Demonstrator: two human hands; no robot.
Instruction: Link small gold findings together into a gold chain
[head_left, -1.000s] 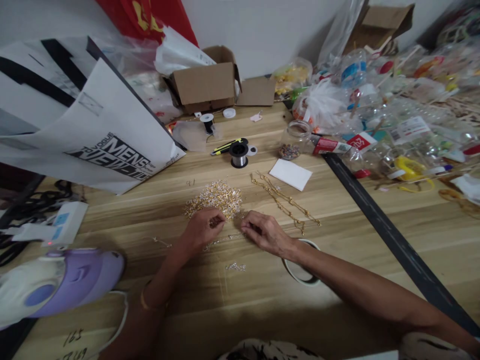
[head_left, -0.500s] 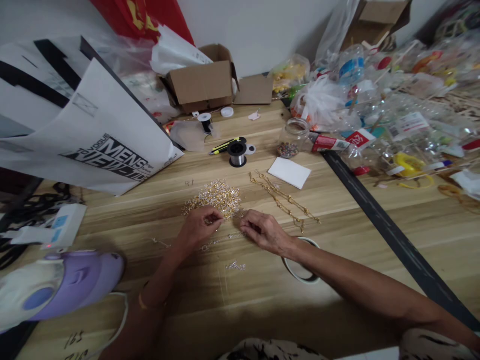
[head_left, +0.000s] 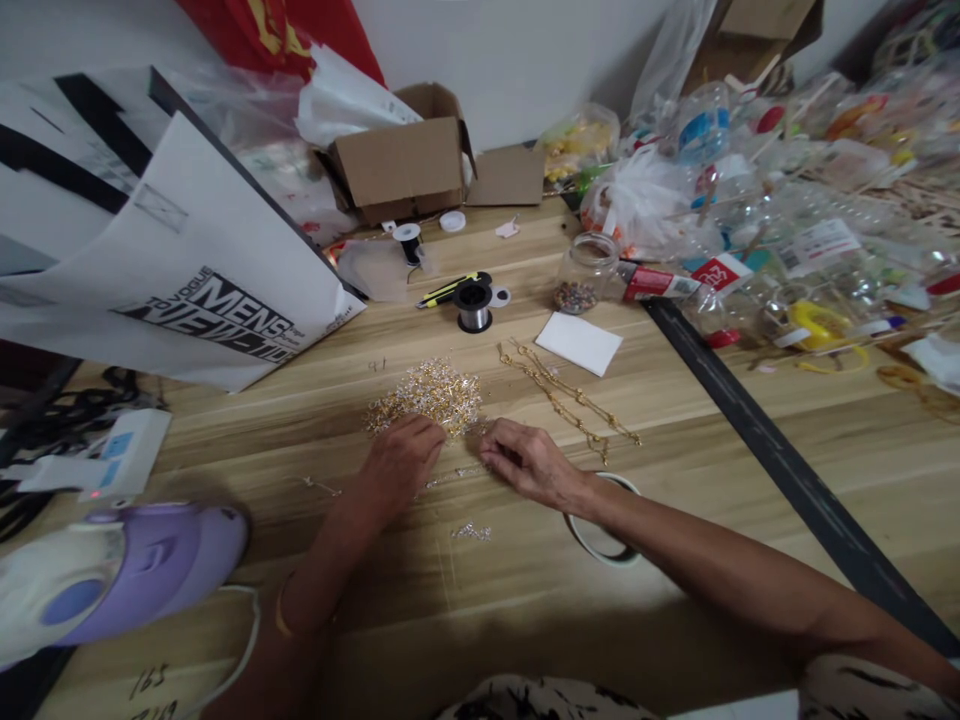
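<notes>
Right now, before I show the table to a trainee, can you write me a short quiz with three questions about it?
1. True or false: the gold chains lie to the right of the pile of small gold and silver pieces.
2. What lies under the wrist of the right hand? A) a roll of tape B) a pair of scissors C) a cup
3. What does the glass jar hold?

Key: 1 true; 2 A; 3 small coloured beads at its bottom.
</notes>
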